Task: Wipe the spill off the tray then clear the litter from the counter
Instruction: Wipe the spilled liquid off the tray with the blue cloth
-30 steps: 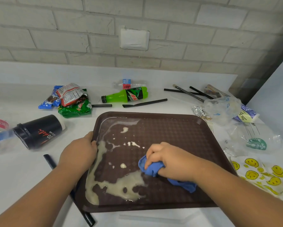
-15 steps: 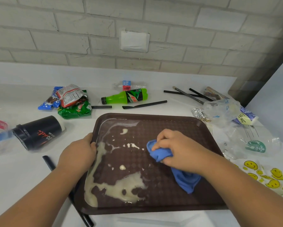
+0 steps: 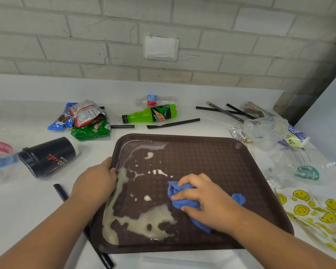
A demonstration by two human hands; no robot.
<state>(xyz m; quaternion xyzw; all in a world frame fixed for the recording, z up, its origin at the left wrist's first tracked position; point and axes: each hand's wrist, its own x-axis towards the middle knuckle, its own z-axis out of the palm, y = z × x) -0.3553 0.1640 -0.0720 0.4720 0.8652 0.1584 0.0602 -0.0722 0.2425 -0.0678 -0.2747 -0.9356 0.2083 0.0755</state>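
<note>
Now — right hand (image 3: 208,199), palm down, clutches cloth (image 3: 188,205).

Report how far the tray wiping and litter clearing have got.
Done: the right half of the tray looks clean. In hand: the right hand presses the blue cloth; the left hand grips the rim. Left: the pale spill, then the bottle, cup and wrappers.

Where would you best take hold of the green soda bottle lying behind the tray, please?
Grip the green soda bottle round its labelled middle, coming from above. It lies on its side, cap left, with a clear bottle behind and a black utensil in front, so the top is freest.
</note>
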